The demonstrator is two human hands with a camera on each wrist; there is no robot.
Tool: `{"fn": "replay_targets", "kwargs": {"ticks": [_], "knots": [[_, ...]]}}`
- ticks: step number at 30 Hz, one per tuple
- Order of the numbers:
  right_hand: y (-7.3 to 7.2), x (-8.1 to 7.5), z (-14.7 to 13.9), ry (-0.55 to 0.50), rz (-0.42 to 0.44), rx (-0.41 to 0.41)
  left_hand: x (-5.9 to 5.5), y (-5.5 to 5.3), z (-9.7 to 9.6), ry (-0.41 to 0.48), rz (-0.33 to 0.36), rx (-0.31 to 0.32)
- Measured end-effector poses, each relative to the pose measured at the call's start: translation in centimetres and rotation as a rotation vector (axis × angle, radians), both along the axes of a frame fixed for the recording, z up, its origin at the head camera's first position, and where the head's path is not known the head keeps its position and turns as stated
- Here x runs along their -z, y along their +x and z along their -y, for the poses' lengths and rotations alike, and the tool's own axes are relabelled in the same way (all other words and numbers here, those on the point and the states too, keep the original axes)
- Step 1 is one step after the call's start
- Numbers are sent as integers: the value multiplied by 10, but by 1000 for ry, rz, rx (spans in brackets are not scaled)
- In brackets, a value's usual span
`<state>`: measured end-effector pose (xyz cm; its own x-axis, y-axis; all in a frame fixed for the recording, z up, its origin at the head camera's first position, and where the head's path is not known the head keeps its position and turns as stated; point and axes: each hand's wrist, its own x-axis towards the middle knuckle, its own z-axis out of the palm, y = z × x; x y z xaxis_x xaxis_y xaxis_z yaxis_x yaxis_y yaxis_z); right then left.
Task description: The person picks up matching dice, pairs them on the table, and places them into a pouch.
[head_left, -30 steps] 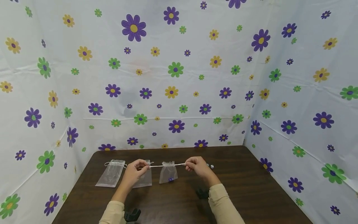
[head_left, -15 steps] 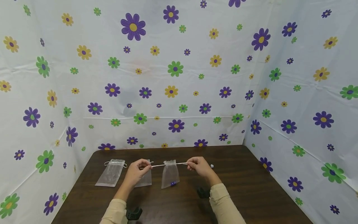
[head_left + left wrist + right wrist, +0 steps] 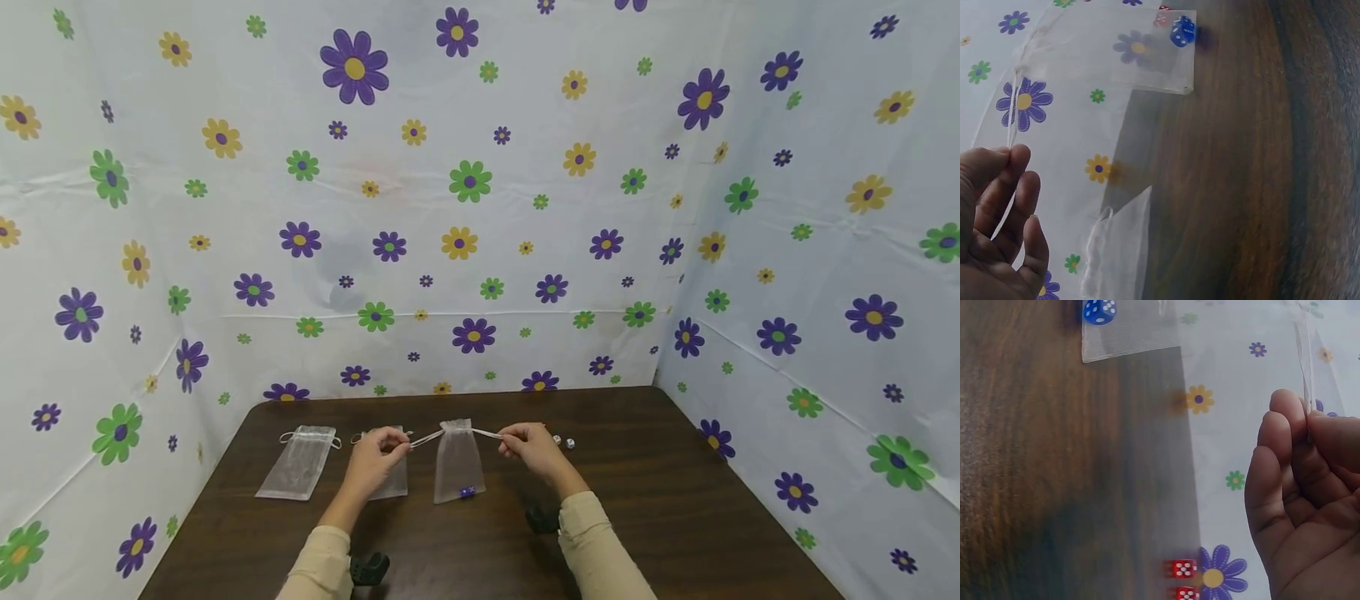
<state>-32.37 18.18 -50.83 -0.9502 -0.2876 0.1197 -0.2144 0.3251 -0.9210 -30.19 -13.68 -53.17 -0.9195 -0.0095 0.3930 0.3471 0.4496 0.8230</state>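
Note:
A sheer white drawstring pouch [image 3: 457, 467] stretches between my hands, its neck gathered and its mouth end toward the back. Blue dice [image 3: 1183, 31] sit in its bottom corner. My left hand [image 3: 378, 458] pinches the left cord loop [image 3: 1015, 112] between thumb and forefinger. On the other side, my right hand [image 3: 532, 450] pinches the right cord [image 3: 1305, 362] the same way, its other fingers curled beside it. Both cords slope up to the neck.
A flat sheer pouch [image 3: 296, 467] lies at the table's left. Another pouch [image 3: 392, 483] lies partly hidden behind my left hand. Red dice [image 3: 1185, 569] rest beyond my right hand. A flowered cloth [image 3: 480, 250] surrounds the dark wood table [image 3: 675, 517].
The pouch has drifted slightly right and its neck has moved farther back. Its cords, earlier pulled nearly straight, now angle up to the neck. Both hands keep their pinch.

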Motion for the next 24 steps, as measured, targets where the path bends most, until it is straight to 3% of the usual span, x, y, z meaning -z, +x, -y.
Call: {"fn": "replay_targets", "kwargs": {"ticks": [7,14,24], "knots": [[-3,8,-1,-35,33,-22,3,-1,-3,-35,-8,-11],[-2,10,-3,9,38,-8,5,1,-3,-95,-19,-64],[0,11,3,27,26,-47,4,5,1,-38,63,-57]]}}
